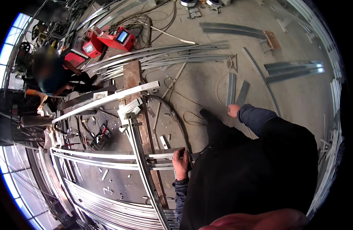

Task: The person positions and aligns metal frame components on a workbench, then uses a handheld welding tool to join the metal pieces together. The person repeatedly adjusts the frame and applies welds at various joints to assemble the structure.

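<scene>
My left hand [180,164] is at the right end of the long metal rails [107,156] of a frame. Its fingers are curled, and a dark shape beside them hides what they may hold. Out to the right, my right hand [233,110] has its fingers closed. It overlaps the lower end of a grey metal strip [231,90] in the picture; whether it grips that strip cannot be made out. A second, shorter strip [242,93] lies close to it. A metal upright [141,161] crosses the rails to the left of my left hand.
Rows of metal tubes [111,203] fill the lower left. A rusty beam [132,74] runs under the frame. Another person [54,80] sits at the far left near red machines [119,38]. Cables, long profiles [176,57] and metal offcuts lie on the floor.
</scene>
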Demonstrator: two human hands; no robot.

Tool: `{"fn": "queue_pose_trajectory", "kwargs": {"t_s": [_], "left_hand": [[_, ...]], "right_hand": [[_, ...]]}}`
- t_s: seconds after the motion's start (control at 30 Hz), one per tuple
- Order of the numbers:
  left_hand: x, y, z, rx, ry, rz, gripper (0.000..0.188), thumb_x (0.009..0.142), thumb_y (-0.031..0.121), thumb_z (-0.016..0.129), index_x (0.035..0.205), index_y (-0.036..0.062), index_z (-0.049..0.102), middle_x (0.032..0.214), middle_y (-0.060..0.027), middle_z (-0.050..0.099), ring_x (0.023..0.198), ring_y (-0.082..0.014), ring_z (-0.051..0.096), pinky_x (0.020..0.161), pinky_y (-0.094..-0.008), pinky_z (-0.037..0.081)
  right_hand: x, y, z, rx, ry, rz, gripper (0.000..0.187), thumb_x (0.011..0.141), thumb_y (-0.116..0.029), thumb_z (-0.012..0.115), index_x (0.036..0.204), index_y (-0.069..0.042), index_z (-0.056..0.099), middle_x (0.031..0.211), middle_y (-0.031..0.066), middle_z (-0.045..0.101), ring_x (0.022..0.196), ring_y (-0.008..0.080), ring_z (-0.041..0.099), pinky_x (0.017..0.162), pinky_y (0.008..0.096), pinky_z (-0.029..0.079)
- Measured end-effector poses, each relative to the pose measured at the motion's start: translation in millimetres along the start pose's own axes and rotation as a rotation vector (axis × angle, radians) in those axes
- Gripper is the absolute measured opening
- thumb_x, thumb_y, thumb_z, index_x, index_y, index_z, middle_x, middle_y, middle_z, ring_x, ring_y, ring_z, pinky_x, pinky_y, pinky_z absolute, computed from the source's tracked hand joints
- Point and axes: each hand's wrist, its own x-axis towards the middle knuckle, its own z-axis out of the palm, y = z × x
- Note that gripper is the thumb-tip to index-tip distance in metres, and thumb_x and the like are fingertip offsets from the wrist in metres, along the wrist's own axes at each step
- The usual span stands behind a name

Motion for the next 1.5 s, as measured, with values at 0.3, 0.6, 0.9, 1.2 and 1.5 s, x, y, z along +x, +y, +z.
{"fn": "queue_pose_trajectory", "kwargs": {"t_s": [0.3, 0.6, 0.9, 1.2, 1.5], "left_hand": [[26.1, 85.6, 7.4, 0.097, 0.22, -0.075, 0.023, 0.1, 0.008, 0.08, 0.122, 0.0014, 0.078, 0.111, -0.0137, 0.078, 0.102, -0.0273, 0.079, 0.092, -0.0373, 0.062], [-52.5, 31.6, -20.9, -0.145, 0.557, -0.145, 0.024, 0.104, 0.008, 0.079, 0.125, -0.0027, 0.076, 0.116, -0.0125, 0.081, 0.11, -0.0205, 0.077, 0.099, -0.0348, 0.06], [-177.0, -36.2, -50.2, -0.352, 0.758, -0.238, 0.024, 0.106, 0.008, 0.078, 0.128, -0.003, 0.074, 0.115, -0.0079, 0.079, 0.106, -0.0144, 0.073, 0.097, -0.0314, 0.059], [-231.5, -48.6, -72.8, -0.398, 0.959, -0.316, 0.024, 0.106, 0.009, 0.077, 0.126, -0.0034, 0.074, 0.118, -0.0098, 0.08, 0.108, -0.0165, 0.074, 0.1, -0.0328, 0.059], [-148.5, -13.3, -49.5, -0.609, 1.078, -0.277, 0.026, 0.106, 0.009, 0.079, 0.128, -0.0035, 0.073, 0.118, -0.0084, 0.077, 0.106, -0.0161, 0.071, 0.097, -0.0326, 0.058]], "right_hand": [[269.4, -246.4, -306.7, 0.052, 0.562, -0.461, 0.047, 0.099, -0.034, 0.077, 0.139, -0.012, 0.069, 0.137, 0.0162, 0.064, 0.136, 0.0414, 0.058, 0.116, 0.0516, 0.051], [269.4, -450.0, -299.6, 0.01, 0.554, -0.693, 0.052, 0.096, -0.034, 0.077, 0.143, -0.014, 0.069, 0.145, 0.0167, 0.061, 0.139, 0.0436, 0.057, 0.119, 0.0538, 0.049], [243.1, -538.3, -240.0, -0.105, 0.484, -0.55, 0.064, 0.092, -0.035, 0.077, 0.152, -0.015, 0.066, 0.153, 0.0213, 0.057, 0.145, 0.0463, 0.051, 0.123, 0.054, 0.046], [251.8, -639.7, -249.9, -0.229, 0.518, -0.569, 0.062, 0.088, -0.028, 0.081, 0.147, -0.012, 0.067, 0.16, 0.0226, 0.05, 0.148, 0.0504, 0.046, 0.125, 0.0579, 0.044], [264.1, -722.2, -348.0, -0.536, 0.789, -0.659, 0.109, 0.091, -0.043, 0.089, 0.177, -0.01, 0.032, 0.183, 0.0243, 0.023, 0.169, 0.0494, 0.023, 0.138, 0.0575, 0.024]]}}
